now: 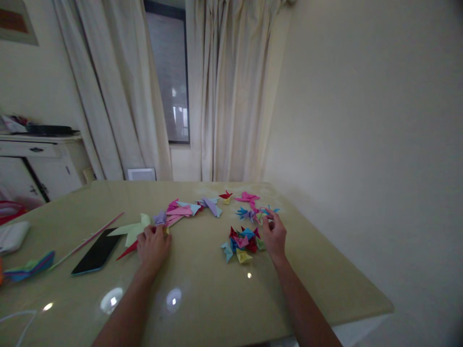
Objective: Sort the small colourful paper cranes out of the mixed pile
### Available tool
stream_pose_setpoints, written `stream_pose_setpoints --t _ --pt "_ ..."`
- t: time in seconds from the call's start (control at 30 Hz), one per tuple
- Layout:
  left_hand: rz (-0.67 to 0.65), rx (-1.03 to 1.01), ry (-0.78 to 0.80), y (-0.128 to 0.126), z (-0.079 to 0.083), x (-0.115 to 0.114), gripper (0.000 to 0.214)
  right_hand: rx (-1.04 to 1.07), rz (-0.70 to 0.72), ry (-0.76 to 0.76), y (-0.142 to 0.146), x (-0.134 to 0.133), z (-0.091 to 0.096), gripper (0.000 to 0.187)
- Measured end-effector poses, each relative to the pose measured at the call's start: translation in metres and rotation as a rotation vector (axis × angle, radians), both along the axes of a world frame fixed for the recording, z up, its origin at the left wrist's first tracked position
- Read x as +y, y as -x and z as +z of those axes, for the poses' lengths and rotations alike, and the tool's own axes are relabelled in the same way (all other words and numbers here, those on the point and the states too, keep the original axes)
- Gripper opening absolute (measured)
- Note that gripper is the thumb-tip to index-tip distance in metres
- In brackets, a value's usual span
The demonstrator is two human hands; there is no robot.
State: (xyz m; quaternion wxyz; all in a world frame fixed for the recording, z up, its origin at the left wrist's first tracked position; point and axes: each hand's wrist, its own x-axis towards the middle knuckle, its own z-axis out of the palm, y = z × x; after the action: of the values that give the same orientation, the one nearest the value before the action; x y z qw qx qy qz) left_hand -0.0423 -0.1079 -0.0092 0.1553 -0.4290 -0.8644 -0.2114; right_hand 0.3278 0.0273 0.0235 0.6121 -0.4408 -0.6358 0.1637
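Observation:
My left hand point(154, 243) rests on the table with curled fingers over folded paper figures. A red pointed paper piece point(128, 251) sticks out at its left, and a pale green paper bird point(135, 230) lies just beyond. What the left fingers grip is hidden beneath them. My right hand point(275, 234) is pinched at the far right group, touching small blue and green folded paper point(261, 218); the exact piece at the fingertips is unclear. Left of the right hand sits a mixed pile of small origami figures point(243, 243). Pink and lilac folded figures point(181, 211) stretch in a row between the hands.
A black phone point(97, 253) and a thin pink stick point(90, 237) lie at left. Farther left are coloured paper point(31, 267), a white object point(13, 236) and a white cable point(27, 315). The table's right edge point(331, 253) runs near the wall.

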Motion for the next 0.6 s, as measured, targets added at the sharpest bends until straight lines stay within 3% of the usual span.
stream_pose_setpoints --t 0.13,0.3,0.47,0.6 --pt "-0.214 -0.034 -0.038 -0.002 0.003 0.005 0.033 -0.110 0.133 -0.055 0.013 -0.009 -0.003 0.031" --pt "-0.506 -0.320 -0.339 -0.019 0.009 0.008 0.028 -0.323 0.346 -0.215 0.038 -0.031 -0.007 0.022" --pt "-0.769 -0.708 -0.533 -0.054 0.020 0.006 0.028 -0.502 0.497 -0.296 0.054 -0.051 -0.009 0.025" --pt "-0.890 -0.943 -0.525 -0.074 0.026 0.003 0.033 -0.527 0.529 -0.221 0.059 -0.058 -0.008 0.039"
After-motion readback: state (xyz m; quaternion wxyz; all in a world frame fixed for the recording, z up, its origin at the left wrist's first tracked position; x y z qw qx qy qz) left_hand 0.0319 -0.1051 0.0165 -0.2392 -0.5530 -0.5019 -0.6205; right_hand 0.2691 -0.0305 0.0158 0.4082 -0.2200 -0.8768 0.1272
